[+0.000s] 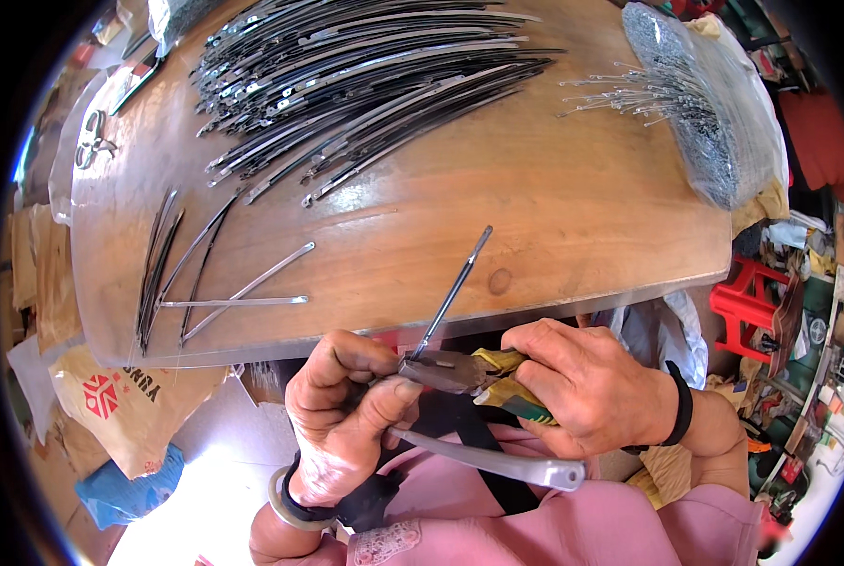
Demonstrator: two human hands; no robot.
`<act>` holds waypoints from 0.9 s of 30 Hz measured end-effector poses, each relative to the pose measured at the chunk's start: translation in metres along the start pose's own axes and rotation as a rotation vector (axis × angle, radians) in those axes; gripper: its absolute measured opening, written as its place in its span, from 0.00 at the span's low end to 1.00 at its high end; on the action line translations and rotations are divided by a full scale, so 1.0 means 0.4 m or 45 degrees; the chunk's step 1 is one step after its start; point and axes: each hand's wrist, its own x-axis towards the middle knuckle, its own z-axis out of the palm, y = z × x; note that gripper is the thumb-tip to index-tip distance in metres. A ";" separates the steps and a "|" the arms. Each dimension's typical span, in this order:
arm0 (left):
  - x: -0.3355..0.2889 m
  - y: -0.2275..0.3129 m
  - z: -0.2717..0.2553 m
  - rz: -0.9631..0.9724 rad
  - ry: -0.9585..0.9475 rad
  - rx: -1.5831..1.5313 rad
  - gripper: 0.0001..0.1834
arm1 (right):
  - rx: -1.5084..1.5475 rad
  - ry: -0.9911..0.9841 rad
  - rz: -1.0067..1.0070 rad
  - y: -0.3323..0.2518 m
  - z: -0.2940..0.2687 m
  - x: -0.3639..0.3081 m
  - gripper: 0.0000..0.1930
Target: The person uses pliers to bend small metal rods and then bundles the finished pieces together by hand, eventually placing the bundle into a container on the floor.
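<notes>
In front of my body, below the table's near edge, my left hand (342, 415) grips a grey metal wiper arm (497, 459) between thumb and fingers. Its curved, wider part ends at the right in a round hole. A thin dark rod (455, 288) points up and away over the table edge; whether it is joined to the grey arm is hidden by my fingers. My right hand (596, 382) is closed around the yellow-and-green handles of pliers (445, 371). The pliers' jaws lie at the rod's lower end, right against my left thumb and forefinger.
A big heap of dark and grey metal strips (375, 85) covers the far table (573, 217). Several more strips (162, 269) lie at the left, near dark-handled scissors or snips (91, 141). A clear bag of wire pieces (714, 123) stands far right, beyond a red stool (747, 307).
</notes>
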 end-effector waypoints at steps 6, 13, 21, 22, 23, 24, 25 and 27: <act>-0.001 0.012 -0.012 -0.018 -0.024 -0.156 0.09 | 0.121 0.044 0.016 -0.011 0.000 0.021 0.19; -0.008 -0.009 -0.003 0.056 0.050 -0.057 0.13 | 0.075 0.001 0.000 -0.009 -0.002 0.031 0.18; -0.018 -0.006 -0.029 0.005 0.031 0.013 0.12 | 0.090 -0.040 0.026 -0.016 0.000 0.041 0.19; -0.019 -0.002 -0.033 -0.001 0.022 0.028 0.11 | 0.066 -0.014 0.011 -0.012 0.003 0.038 0.19; -0.021 0.004 -0.036 0.012 0.040 0.064 0.09 | 0.041 0.013 -0.004 -0.009 0.005 0.036 0.19; -0.025 0.011 -0.041 0.028 0.055 0.100 0.07 | 0.040 0.020 0.021 -0.009 0.003 0.034 0.19; -0.027 0.016 -0.047 0.043 0.070 0.135 0.06 | 0.038 0.027 0.045 -0.009 0.002 0.031 0.19; -0.024 0.019 -0.062 0.092 0.155 0.205 0.06 | 0.040 0.042 0.071 -0.008 0.002 0.027 0.19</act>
